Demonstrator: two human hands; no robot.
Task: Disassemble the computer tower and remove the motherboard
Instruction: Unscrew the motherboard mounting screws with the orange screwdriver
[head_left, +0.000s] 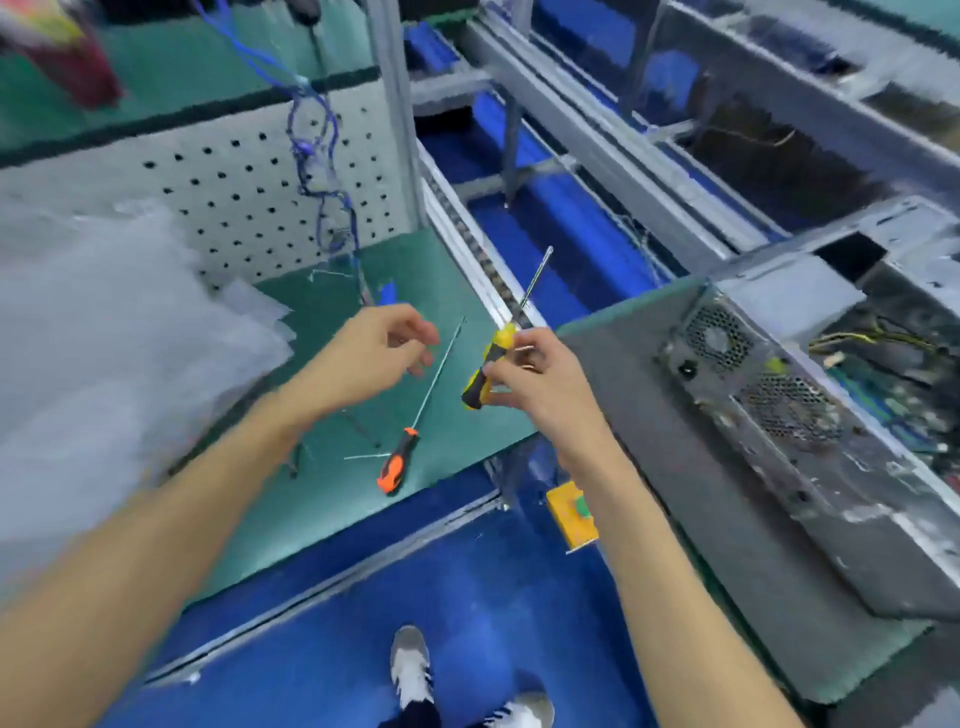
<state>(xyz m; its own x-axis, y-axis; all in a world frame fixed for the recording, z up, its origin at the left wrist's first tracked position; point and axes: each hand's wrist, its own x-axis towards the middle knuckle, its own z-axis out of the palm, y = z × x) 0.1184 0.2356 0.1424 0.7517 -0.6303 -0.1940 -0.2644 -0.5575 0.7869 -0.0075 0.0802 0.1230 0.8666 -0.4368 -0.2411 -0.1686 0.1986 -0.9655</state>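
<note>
Head view: right hand (530, 374) grip holds yellow screwdriver (488, 371), shaft pointing up and away. Computer tower (810, 426) lies on the counter (613, 395) right of that hand, long axis running away; nearer arm. Left hand (374, 353) grip loose, empty. Orange screwdriver (397, 462) lies left of the tower.

Near left surface (322, 499): bare green mat around the orange-handled screwdriver (397, 462), which lies slantwise with its shaft pointing far.
Left edge: a pile of clear plastic sheets (104, 332) blocks the mat there.
Far left: pegboard wall (234, 192) closes the back; blue cables (317, 166) hang before it.
Middle: an open gap over the blue floor (395, 577) parts the two surfaces.
Right surface: the computer tower (810, 415) fills the far part; bare grey mat (675, 467) lies near it.
</note>
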